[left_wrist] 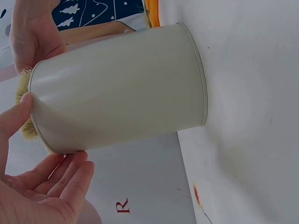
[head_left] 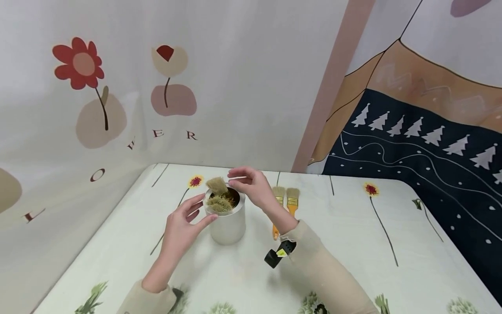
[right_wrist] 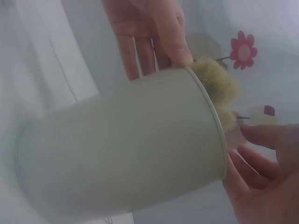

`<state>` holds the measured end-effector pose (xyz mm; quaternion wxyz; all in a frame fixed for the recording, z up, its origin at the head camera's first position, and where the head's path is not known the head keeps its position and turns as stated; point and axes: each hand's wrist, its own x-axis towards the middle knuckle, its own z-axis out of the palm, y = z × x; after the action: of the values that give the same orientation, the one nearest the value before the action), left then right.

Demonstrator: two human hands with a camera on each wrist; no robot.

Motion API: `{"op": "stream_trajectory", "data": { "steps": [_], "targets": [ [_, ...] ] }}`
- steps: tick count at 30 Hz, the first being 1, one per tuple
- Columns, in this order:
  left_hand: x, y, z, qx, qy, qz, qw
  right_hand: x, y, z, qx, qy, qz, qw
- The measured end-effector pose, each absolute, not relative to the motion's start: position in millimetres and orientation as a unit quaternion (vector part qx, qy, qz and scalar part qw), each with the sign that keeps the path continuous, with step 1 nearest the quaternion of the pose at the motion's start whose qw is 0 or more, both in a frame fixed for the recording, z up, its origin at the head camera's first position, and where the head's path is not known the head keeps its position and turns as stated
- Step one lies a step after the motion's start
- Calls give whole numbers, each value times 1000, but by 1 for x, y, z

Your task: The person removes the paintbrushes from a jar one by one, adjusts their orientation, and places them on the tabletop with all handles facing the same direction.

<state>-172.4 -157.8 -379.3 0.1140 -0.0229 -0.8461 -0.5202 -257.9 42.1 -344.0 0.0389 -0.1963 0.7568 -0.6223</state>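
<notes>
A pale grey-white cylindrical can (head_left: 228, 230) stands upright on the table, with bristly tan brush heads (head_left: 219, 203) showing at its mouth. Whatever is under these heads is mostly hidden by the can wall. My left hand (head_left: 184, 226) holds the can's left side near the top, thumb at the rim and fingers along the wall in the left wrist view. At the far right of the rim is my right hand (head_left: 252, 187); its fingers touch the edge, and its thumb stands apart from the bristles (right_wrist: 217, 84) in the right wrist view.
Two paintbrushes (head_left: 292, 201) with orange handles lie to the right of the can, partly behind the right forearm. A flower-printed white cloth (head_left: 345, 226) covers the table. Printed curtains (head_left: 243, 87) hang along its back and sides.
</notes>
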Motion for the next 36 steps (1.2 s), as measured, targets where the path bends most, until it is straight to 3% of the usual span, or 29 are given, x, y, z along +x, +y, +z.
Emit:
{"op": "stream_trajectory", "data": {
  "steps": [23,36],
  "targets": [
    [-173,-159,-381,-19,-849,-516,113,-254,21,-339,-180,885,-429,-20],
    [-173,-158,-382,-22,-849,-515,118,-256,25,-341,-213,841,-496,-36]
  ]
}}
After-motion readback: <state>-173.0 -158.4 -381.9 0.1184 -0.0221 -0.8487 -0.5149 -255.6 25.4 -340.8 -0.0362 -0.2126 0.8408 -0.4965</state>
